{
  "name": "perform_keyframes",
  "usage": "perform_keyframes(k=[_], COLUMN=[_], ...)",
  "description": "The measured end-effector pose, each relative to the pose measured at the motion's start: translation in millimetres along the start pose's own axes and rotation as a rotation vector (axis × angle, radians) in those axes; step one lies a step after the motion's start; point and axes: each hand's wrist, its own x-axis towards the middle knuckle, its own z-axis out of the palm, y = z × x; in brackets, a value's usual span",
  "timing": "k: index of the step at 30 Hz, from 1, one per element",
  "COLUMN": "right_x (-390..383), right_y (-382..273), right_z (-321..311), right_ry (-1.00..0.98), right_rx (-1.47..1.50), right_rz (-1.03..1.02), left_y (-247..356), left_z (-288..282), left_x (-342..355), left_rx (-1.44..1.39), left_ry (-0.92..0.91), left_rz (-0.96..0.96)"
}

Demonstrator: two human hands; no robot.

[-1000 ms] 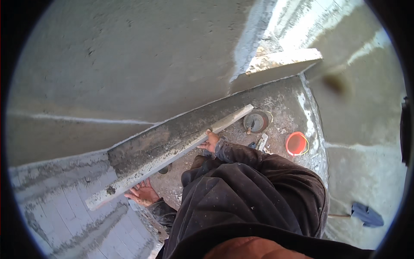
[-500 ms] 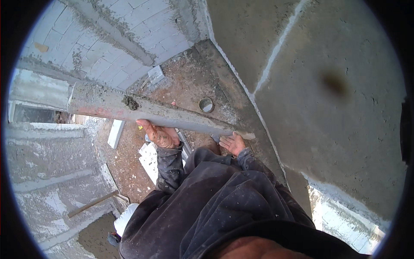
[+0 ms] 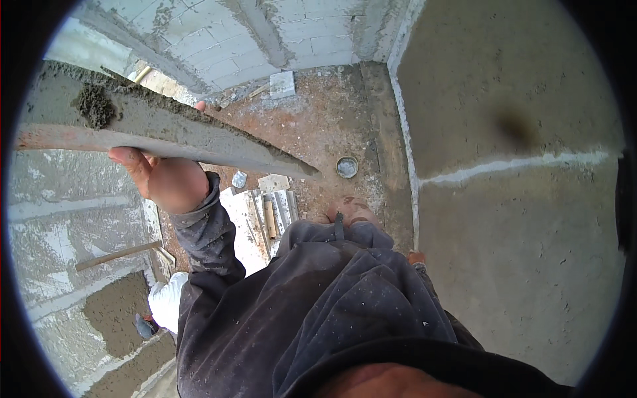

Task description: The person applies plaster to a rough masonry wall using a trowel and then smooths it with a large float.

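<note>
A long grey screed board slants across the upper left, its left end raised close to the camera. Wet mortar lines its upper edge, and a dark lump of mortar clings to its face. My left hand is wrapped round the board from below, the thumb on the near side and a fingertip showing over the far edge. My right hand is low at my right side beside the plastered wall; only a small part shows, its fingers are unclear, and it is off the board.
A round bucket stands on the dirty floor ahead of my feet. White and wooden strips lie at my left, and a pale block sits by the far block wall. A person in white is at lower left, near a wooden handle.
The board has swung up and left, its left end nearer the camera. My right hand has left its right end and dropped to my side. The view has turned.
</note>
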Motion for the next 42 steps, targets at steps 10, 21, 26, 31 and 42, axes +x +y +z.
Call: perform_keyframes(k=[10, 21, 26, 31, 42], right_x=[134, 202, 222, 251, 211], right_y=[-4, 43, 48, 27, -170], right_z=[-71, -363, -439, -457, -507], right_ry=[0.004, -0.141, 0.173, 0.274, -0.008], right_rx=[0.183, 0.576, 1.254, 1.378, 1.409], right_rz=[0.053, 0.276, 0.528, 0.602, 1.182], left_y=[-81, -236, -300, -383, -649], left_z=[-71, -126, -166, -219, -326], left_x=[147, 355, 424, 486, 513], left_rx=[0.328, 0.221, 0.184, 0.179, 0.825], left_ry=[0.231, 0.244, 0.229, 0.217, 0.037], left_rz=[0.302, 0.038, -0.051, -0.194, -1.011])
